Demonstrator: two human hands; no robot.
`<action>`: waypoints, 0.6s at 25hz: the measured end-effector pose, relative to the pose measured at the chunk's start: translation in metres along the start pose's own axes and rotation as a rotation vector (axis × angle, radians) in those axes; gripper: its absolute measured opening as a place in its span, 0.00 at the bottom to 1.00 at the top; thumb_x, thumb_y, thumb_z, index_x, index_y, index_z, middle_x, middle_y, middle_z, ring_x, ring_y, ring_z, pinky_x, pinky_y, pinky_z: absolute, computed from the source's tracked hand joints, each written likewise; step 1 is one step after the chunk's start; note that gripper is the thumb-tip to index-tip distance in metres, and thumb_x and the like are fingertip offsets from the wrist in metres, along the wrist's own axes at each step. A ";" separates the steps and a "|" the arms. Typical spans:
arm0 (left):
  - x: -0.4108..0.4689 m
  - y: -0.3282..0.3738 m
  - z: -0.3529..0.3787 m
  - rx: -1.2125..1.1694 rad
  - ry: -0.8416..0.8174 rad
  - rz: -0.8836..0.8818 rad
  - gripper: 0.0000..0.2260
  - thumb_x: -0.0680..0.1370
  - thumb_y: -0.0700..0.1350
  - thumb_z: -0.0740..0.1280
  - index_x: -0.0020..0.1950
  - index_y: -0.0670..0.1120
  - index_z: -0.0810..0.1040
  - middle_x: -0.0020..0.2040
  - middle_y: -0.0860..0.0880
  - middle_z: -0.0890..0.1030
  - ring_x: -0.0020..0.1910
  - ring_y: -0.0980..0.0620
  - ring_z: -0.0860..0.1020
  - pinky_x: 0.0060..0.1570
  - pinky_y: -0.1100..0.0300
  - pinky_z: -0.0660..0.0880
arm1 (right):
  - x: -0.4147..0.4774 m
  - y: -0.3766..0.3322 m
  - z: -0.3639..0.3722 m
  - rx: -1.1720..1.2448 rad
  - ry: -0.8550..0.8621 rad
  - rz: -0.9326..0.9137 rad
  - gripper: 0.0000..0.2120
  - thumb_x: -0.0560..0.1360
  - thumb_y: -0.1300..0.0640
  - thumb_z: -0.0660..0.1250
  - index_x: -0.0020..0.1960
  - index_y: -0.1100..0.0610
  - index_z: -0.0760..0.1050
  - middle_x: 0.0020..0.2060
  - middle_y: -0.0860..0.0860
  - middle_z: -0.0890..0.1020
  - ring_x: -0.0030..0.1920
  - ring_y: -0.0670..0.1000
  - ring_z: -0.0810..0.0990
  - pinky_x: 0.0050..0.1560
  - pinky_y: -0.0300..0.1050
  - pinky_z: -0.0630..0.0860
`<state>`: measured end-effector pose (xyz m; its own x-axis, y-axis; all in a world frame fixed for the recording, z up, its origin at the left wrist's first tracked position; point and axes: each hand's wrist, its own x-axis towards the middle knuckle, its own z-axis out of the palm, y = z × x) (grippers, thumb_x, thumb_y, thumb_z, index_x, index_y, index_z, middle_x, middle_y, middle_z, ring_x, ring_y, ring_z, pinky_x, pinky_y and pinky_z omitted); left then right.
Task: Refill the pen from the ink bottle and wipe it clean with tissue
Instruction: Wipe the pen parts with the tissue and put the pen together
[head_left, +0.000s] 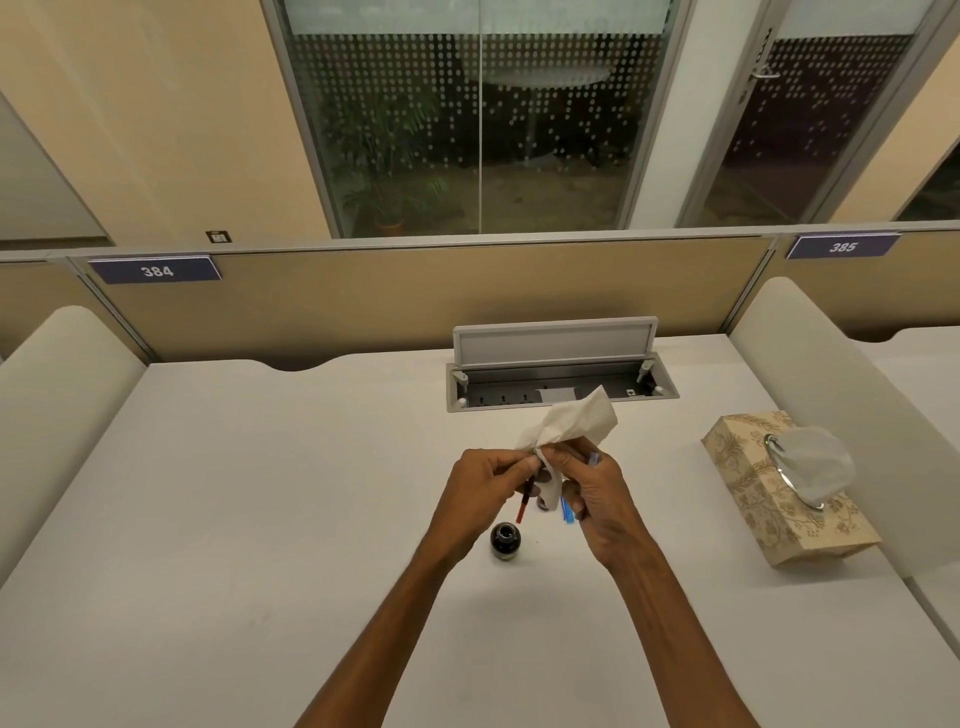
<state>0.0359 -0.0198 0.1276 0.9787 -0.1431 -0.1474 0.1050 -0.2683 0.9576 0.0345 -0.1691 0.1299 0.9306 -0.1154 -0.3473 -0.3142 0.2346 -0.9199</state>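
Above the white desk (260, 519), my left hand (480, 493) pinches a thin pen part (523, 506) with a red lower end that points down and left. My right hand (597, 499) grips a crumpled white tissue (571, 423) wrapped over the upper end of that pen part. A blue piece (567, 512) also sticks out below my right hand's fingers. The open ink bottle (505, 540), dark and round, stands on the desk just below both hands, with nothing touching it.
A patterned tissue box (769, 499) with a tissue sticking out sits at the right. An open socket hatch (561, 382) is set into the desk behind the hands. A beige partition (415, 301) closes the back; padded dividers stand at both sides.
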 end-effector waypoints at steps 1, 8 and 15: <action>0.001 0.000 0.000 -0.021 0.018 -0.004 0.12 0.79 0.49 0.69 0.56 0.44 0.85 0.48 0.46 0.87 0.46 0.51 0.85 0.47 0.66 0.79 | 0.000 0.000 0.000 0.011 0.018 -0.005 0.11 0.77 0.59 0.68 0.59 0.57 0.74 0.40 0.53 0.81 0.27 0.46 0.75 0.25 0.34 0.75; 0.002 0.001 0.006 -0.011 0.157 -0.007 0.09 0.73 0.48 0.75 0.48 0.44 0.82 0.44 0.50 0.83 0.44 0.52 0.82 0.41 0.70 0.78 | 0.003 0.003 0.003 -0.003 0.080 -0.001 0.18 0.75 0.58 0.70 0.64 0.57 0.72 0.54 0.57 0.81 0.42 0.52 0.78 0.34 0.39 0.78; -0.003 0.003 0.000 -0.019 -0.043 0.002 0.12 0.81 0.48 0.65 0.58 0.45 0.84 0.51 0.46 0.87 0.48 0.52 0.86 0.52 0.64 0.80 | 0.005 -0.002 -0.001 -0.024 0.046 -0.005 0.19 0.76 0.58 0.70 0.65 0.58 0.71 0.55 0.58 0.81 0.31 0.46 0.80 0.25 0.35 0.76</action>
<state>0.0338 -0.0201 0.1312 0.9705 -0.1843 -0.1558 0.1069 -0.2502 0.9623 0.0391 -0.1711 0.1297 0.9226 -0.1610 -0.3505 -0.3147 0.2109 -0.9255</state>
